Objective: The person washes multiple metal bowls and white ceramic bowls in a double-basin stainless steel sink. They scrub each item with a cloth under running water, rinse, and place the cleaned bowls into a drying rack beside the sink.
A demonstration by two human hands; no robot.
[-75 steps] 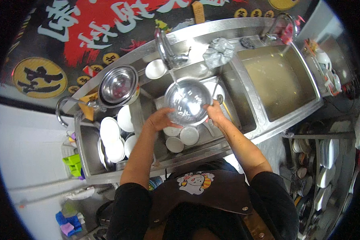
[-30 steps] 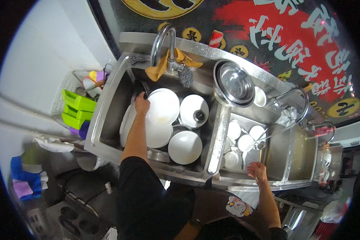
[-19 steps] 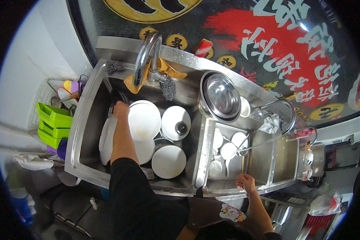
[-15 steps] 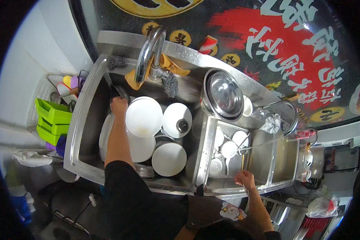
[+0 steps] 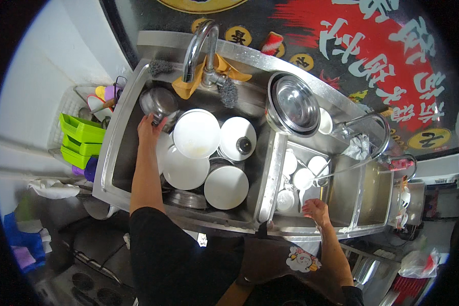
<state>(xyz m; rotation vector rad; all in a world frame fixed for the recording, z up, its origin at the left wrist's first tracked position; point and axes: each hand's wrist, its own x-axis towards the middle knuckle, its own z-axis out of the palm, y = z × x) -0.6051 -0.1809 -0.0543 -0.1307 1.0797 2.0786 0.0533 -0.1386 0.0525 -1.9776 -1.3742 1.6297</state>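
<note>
At the far left of the large sink, my left hand point(image 5: 151, 127) has its fingers closed on the near rim of a shiny metal bowl point(image 5: 159, 103). White plates and bowls lie just right of it, among them a white bowl point(image 5: 197, 133), a round white plate point(image 5: 226, 187) and a white dish point(image 5: 238, 137) with a small dark round thing on it. My right hand point(image 5: 316, 210) is over the near edge of the smaller basin, fingers curled together. Whatever they may hold is too small to make out. Beside those fingers are a white spoon point(image 5: 301, 197) and several small white bowls point(image 5: 303, 178).
Nested metal bowls point(image 5: 295, 102) rest on the divider's far end. A tall faucet point(image 5: 199, 53) with an orange cloth point(image 5: 187, 87) and a steel scouring pad point(image 5: 228, 94) stands behind the large sink. Green plastic trays point(image 5: 80, 135) are at the left, and another faucet point(image 5: 364, 122) arches at the right.
My left hand has turned the metal bowl, so more of it shows by the sink's far left corner. My right hand has moved inward, closer to the white spoon. The view has shifted slightly.
</note>
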